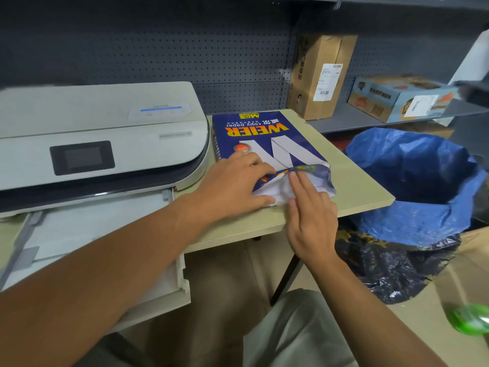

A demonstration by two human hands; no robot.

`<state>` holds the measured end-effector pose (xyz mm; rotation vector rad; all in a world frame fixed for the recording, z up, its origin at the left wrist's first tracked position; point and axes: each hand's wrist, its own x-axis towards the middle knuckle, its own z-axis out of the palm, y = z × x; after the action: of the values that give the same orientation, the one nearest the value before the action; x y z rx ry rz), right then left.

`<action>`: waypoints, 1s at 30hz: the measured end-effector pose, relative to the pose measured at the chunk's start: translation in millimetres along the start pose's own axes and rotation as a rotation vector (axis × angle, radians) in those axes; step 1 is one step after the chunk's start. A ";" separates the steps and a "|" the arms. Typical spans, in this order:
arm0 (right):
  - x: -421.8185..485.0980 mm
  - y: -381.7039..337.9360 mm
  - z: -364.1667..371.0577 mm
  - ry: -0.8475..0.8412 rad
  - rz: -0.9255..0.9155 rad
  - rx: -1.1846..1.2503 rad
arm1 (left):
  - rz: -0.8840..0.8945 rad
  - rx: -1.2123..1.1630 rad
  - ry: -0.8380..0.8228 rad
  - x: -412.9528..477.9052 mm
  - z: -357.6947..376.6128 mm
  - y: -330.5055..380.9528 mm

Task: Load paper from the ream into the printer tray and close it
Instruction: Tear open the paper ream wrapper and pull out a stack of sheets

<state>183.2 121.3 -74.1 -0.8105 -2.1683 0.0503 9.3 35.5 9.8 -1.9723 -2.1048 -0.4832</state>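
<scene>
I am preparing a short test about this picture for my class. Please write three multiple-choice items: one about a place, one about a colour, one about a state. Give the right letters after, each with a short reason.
1. Where does the ream of copy paper lie?
A. On the table, right of the printer
B. On top of the printer
C. On the shelf beside the cardboard boxes

2. What colour is the bag lining the waste bin?
A. Green
B. Blue
C. White

3. In what state is the printer tray?
A. Pushed shut
B. Taken out and lying on the floor
C. Pulled out, open

Answers:
1 A: the ream rests on the table next to the printer.
2 B: the liner is plainly blue.
3 C: the tray sticks out under the printer while the left hand and right hand work at the wrapper's torn end.
</scene>
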 end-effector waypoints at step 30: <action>16.4 19.9 -26.6 -0.059 0.007 -0.006 | -0.026 0.009 0.311 -13.2 -3.3 10.2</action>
<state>204.8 140.4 -50.8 -0.8297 -2.2222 0.0725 20.2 22.6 8.8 -1.7349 -1.9360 -0.7317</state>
